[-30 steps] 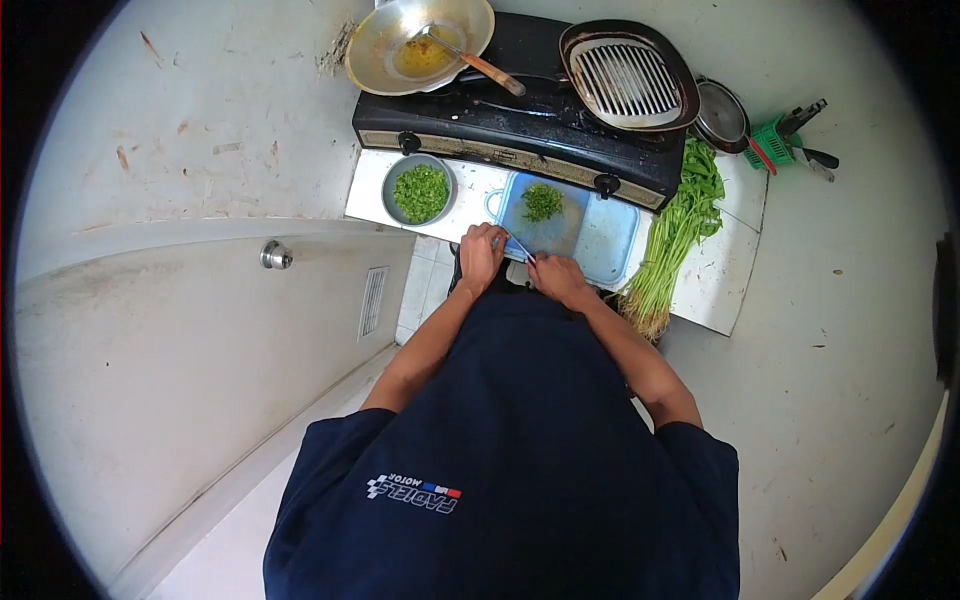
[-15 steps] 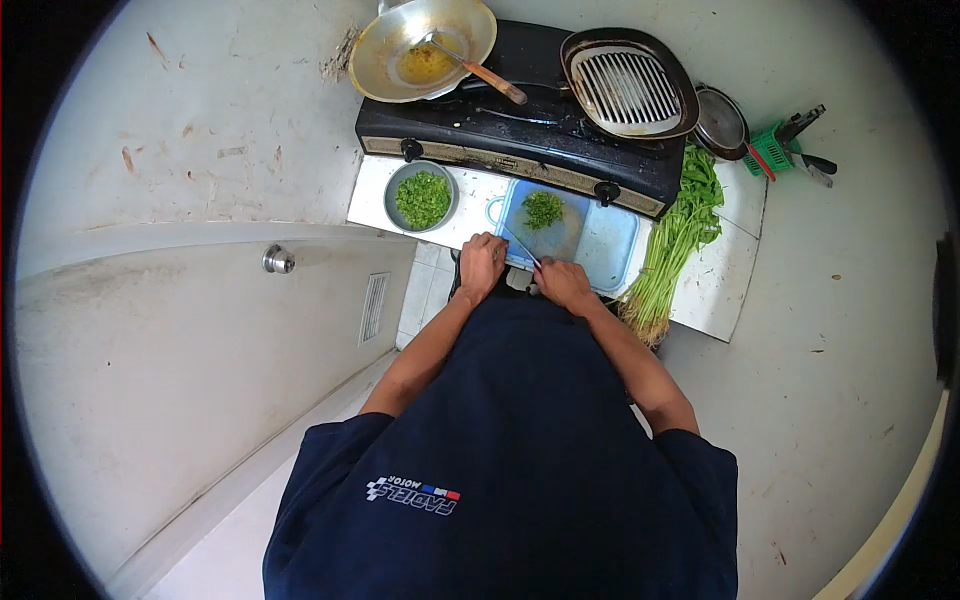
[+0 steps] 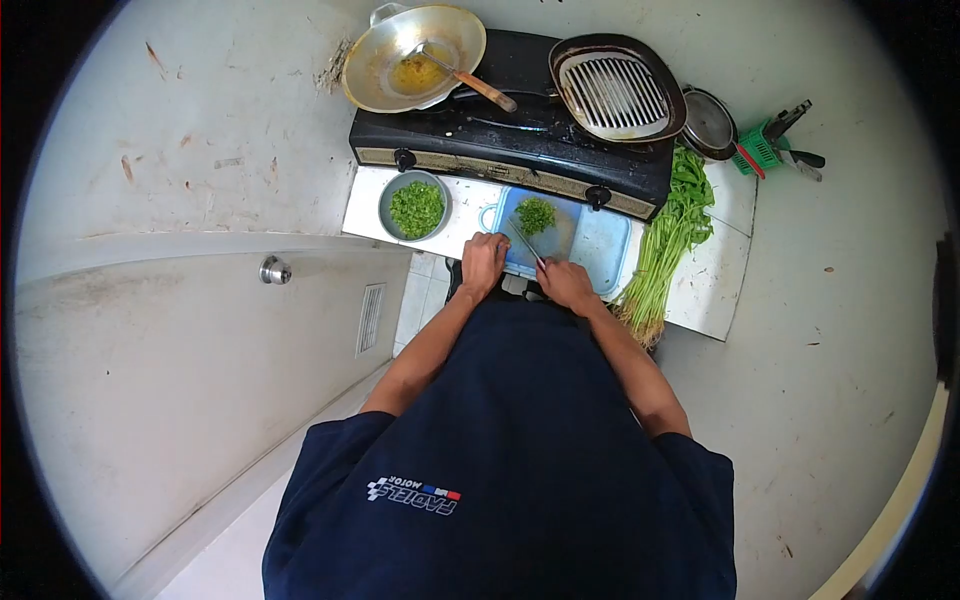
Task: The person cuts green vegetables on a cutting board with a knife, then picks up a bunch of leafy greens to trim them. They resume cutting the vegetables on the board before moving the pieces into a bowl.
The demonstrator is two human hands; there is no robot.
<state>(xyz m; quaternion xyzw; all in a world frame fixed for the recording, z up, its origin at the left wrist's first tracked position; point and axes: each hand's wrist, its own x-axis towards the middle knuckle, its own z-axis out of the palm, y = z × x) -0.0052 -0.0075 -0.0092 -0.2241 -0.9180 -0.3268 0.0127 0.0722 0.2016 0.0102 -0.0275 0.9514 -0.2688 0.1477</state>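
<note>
My right hand is closed round the handle of a knife, its blade slanting away over a blue cutting board. Beyond the blade tip lies a small pile of chopped greens. My left hand rests at the board's near left corner with its fingers curled; whatever is under them is hidden. Left of the board stands a grey bowl filled with chopped greens. To the right lies a bunch of long leafy stalks, roots toward me.
Behind the board is a black two-burner stove. It carries a wok with a wooden-handled utensil and a grill pan. A round pan and a green basket of utensils stand right. A door is at left.
The knife blade has shifted slightly right and toward the pile of chopped greens. My left hand stays at the board's corner. The whole view has moved a little.
</note>
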